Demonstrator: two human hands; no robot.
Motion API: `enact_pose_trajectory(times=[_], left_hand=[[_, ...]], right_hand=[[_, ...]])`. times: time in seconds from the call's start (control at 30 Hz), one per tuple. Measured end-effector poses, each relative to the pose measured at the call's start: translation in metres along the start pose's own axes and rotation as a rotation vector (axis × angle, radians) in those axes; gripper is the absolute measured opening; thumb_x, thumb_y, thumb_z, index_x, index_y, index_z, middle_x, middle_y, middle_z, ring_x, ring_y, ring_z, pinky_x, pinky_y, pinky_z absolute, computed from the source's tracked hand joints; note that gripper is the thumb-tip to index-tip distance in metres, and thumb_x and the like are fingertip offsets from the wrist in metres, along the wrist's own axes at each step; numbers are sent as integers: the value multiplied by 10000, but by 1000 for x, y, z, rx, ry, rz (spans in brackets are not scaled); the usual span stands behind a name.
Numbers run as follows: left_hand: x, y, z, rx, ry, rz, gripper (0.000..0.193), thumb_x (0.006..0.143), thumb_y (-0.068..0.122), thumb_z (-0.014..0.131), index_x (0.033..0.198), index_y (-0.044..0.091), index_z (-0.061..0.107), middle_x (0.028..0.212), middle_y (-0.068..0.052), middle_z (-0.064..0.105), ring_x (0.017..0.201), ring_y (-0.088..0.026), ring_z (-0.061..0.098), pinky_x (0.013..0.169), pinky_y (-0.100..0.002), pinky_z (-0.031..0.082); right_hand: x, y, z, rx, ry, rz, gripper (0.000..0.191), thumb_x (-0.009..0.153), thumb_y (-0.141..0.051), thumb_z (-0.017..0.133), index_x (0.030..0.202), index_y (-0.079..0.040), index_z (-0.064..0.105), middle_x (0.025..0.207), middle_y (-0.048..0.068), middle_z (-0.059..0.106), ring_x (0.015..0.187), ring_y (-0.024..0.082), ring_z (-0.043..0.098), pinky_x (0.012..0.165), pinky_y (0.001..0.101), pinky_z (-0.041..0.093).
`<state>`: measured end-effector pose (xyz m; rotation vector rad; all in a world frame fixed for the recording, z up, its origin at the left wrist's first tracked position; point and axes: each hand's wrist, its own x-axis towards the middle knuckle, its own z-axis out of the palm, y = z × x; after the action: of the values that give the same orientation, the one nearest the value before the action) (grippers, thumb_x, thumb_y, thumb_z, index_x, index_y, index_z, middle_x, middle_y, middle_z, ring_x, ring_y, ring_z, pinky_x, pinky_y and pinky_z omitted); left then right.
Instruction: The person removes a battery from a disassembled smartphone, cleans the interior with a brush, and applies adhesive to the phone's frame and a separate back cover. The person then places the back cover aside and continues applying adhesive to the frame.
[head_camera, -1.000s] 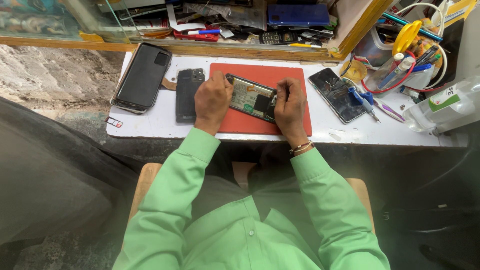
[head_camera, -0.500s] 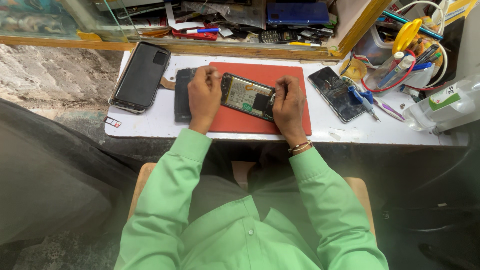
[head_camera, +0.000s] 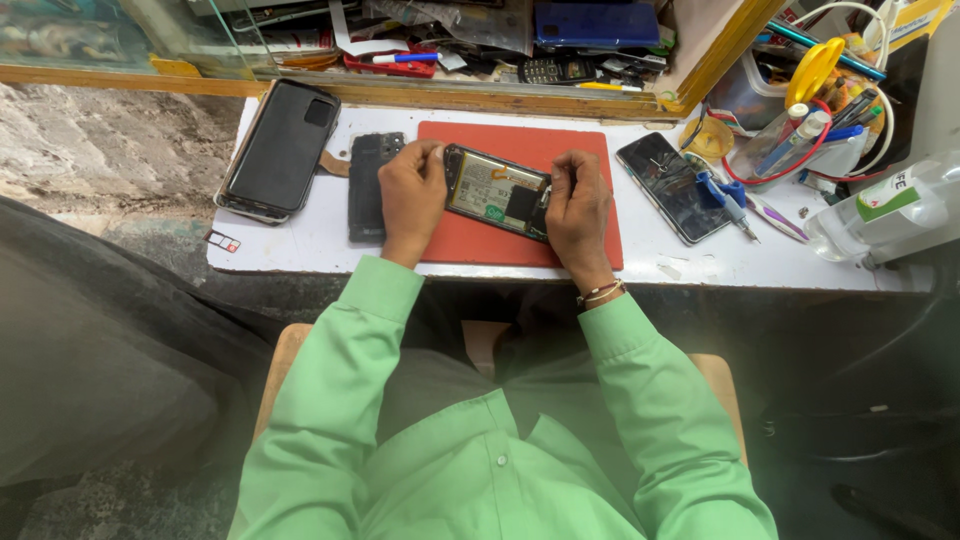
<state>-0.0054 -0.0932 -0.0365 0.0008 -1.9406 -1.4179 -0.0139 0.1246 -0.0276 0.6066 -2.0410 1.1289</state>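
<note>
An opened phone (head_camera: 497, 192), its back off and its battery and boards showing, lies slanted on a red mat (head_camera: 530, 240) in the middle of the white counter (head_camera: 300, 245). The left hand (head_camera: 412, 195) grips the phone's left end, fingers curled over its edge and thumb against its side. The right hand (head_camera: 577, 205) rests on the phone's right end with fingertips pinched together at its upper right corner; whether a small tool sits between them cannot be told. A bracelet circles the right wrist, and both arms wear light green sleeves. Just left of the left hand, a dark back cover (head_camera: 366, 185) lies flat beside the mat's left edge. Further left, at the counter's left end, a black phone in a case (head_camera: 280, 150) lies tilted, partly over the edge. Near the front left corner sits a small card tray (head_camera: 222, 241). To the right of the mat lies another dark phone (head_camera: 671, 186), glass up, with a blue-handled tool (head_camera: 730, 203) touching its right side. At the right end stands a clear tub of pens and tools (head_camera: 800, 140), and a clear plastic bottle (head_camera: 880, 215) lies on its side near the right edge.
</note>
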Motion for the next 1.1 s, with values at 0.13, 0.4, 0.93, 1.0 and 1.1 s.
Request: enact_pose_trajectory(times=[0.13,0.4,0.93,1.0,1.1], left_hand=[[-2,7,-10,-71,-43,84,146,968,109,679,1028,4,761,859,-135,781,773,-212,795,673,-303,602],[1,14,3,298,58,162,82,852,96,730,794,46,698,735,-114,738,670,-290,733,601,-397,573],[-8,-14,30,664,159,404,200,906,74,714,870,28,523,744,-150,601,703,-316,668,622,-388,566],[-9,-15,30,688,138,417,187,926,54,699,893,20,518,774,-152,595,711,-296,670,635,-359,579],[-10,-16,29,616,138,391,181,936,35,686,917,13,508,815,-153,597,730,-293,680,638,-347,590]], right_hand=[[0,0,0,3,-2,11,48,1081,-68,586,1097,-31,561,854,94,649,772,207,656,683,343,523],[0,0,-1,-5,5,-18,48,1077,-68,582,1099,-31,559,849,95,647,765,220,659,673,350,520],[1,-4,0,-38,19,-39,44,1067,-59,595,1086,-30,568,842,101,656,759,232,670,663,357,515],[1,-3,0,-47,15,-39,45,1066,-62,596,1087,-31,569,840,100,654,754,232,663,661,357,512],[1,-3,1,-59,13,-63,43,1065,-60,589,1094,-32,572,851,100,650,757,235,653,663,360,508]])
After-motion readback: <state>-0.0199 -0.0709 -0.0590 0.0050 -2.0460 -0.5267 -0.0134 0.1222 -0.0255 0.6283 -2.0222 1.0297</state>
